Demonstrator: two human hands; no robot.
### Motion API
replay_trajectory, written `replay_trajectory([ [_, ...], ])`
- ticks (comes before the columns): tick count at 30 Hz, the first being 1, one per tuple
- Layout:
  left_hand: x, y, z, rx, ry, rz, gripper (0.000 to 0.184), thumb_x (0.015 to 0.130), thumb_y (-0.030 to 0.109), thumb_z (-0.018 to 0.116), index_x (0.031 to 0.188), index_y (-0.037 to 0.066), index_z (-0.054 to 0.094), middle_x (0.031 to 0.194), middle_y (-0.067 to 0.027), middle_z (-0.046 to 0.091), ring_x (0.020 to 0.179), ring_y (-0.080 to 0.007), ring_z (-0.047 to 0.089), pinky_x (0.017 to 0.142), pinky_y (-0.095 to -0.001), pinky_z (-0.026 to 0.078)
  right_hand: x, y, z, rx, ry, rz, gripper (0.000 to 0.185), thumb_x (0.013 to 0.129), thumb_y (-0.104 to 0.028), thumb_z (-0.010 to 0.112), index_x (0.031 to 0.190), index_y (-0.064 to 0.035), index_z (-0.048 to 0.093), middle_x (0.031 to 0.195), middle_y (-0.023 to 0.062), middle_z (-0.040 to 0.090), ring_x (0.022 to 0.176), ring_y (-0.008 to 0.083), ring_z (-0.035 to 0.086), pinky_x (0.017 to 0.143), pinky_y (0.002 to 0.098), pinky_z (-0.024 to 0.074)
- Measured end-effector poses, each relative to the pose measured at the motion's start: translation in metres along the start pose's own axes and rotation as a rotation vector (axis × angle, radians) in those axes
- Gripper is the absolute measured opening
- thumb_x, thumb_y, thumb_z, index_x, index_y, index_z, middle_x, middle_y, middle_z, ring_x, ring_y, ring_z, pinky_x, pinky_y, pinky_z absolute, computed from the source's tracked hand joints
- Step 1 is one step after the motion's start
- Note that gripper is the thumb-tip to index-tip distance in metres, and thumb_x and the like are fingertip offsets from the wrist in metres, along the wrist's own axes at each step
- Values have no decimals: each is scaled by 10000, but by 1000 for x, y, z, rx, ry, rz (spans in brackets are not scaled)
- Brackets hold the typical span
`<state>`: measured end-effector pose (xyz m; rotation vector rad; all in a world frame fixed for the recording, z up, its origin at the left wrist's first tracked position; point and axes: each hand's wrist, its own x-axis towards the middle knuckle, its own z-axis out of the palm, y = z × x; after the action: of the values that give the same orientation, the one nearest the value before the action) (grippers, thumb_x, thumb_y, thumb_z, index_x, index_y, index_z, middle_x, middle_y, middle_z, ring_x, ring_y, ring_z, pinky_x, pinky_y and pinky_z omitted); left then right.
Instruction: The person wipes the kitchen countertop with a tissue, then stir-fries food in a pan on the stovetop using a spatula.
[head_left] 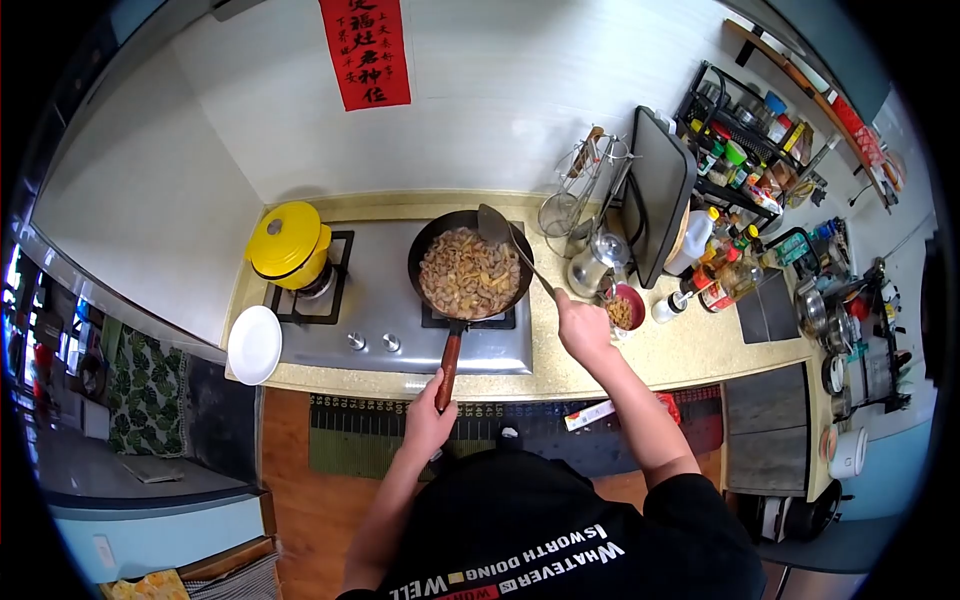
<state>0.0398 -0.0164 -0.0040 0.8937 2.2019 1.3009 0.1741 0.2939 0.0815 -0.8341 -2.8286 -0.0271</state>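
My left hand [430,412] is wrapped round the brown wooden handle of a dark wok [415,262], which sits on the right burner of the steel gas stove [375,285]. Cut, browned meat pieces with paler yellowish bits [468,272] cover the wok's bottom. My right hand [582,325] grips a long-handled spatula [494,224]. Its dark blade rests at the wok's upper right rim, over the edge of the food. Beside my right hand stands a small red bowl [638,300] with some brownish food in it.
A yellow lidded pot [287,240] is on the left burner, with a white plate [255,345] at the counter's left end. Right of the wok stand a metal utensil rack [572,212], a glass-and-metal pitcher [597,262], a dark board [660,195] and several sauce bottles [733,283].
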Motion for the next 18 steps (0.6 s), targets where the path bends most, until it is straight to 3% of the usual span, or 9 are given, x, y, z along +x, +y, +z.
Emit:
replay_trajectory([
  [4,0,-6,2,-17,6,25,676,887,109,701,1526,47,491,1055,-252,709,914,-358,729,827,-398,574,10,-6,30,-143,-28,-75,283,941,-90,507,1198,-21,605,724,124,706,622,315,706,527,455,533],
  [8,0,-5,3,-38,11,23,678,887,107,704,1527,51,491,1048,-249,711,914,-350,732,824,-394,575,7,-22,54,-20,-127,-30,379,907,-77,525,1275,-36,606,730,129,714,705,331,736,596,452,561],
  [11,0,-4,2,-31,16,42,678,887,110,708,1528,54,492,1047,-247,714,915,-350,732,824,-395,576,-2,-33,37,-14,-94,-91,400,916,-99,528,1298,-20,616,759,119,736,701,306,747,616,437,586],
  [18,0,-7,3,-13,25,74,688,885,116,710,1533,64,486,1032,-237,717,916,-358,731,827,-401,575,-30,-20,14,-126,-6,37,433,880,-106,564,1297,-39,663,771,99,731,658,273,728,563,415,561],
])
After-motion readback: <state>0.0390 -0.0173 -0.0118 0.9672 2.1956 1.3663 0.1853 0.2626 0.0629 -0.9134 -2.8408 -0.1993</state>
